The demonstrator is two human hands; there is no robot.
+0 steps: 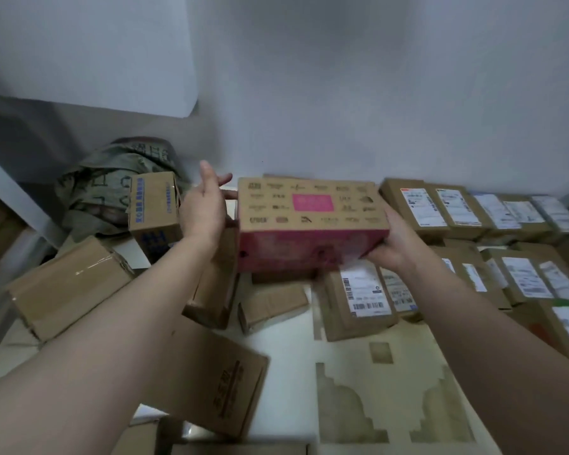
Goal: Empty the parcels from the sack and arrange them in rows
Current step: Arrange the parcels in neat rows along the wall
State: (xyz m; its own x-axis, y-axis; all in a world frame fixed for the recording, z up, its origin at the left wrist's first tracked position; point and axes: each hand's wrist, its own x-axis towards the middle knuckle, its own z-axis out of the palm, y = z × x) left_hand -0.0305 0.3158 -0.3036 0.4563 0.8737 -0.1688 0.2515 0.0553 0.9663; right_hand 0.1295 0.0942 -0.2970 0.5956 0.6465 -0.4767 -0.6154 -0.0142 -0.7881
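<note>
A long brown and pink box (309, 221) with a pink label on top is held up above the floor in the middle of the view. My right hand (396, 239) grips its right end. My left hand (206, 205) is at its left end, palm toward the box, fingers spread, only the fingertips near its edge. A crumpled green sack (112, 185) lies at the back left against the wall. Rows of cardboard parcels with white shipping labels (473, 211) lie on the right.
Loose cardboard boxes lie jumbled on the left: a blue-printed box (153, 208) next to the sack, a plain box (69, 287), a flat box (217, 379) under my left forearm. A labelled parcel (362, 297) sits below the held box. Patterned floor tile (375, 399) shows in front.
</note>
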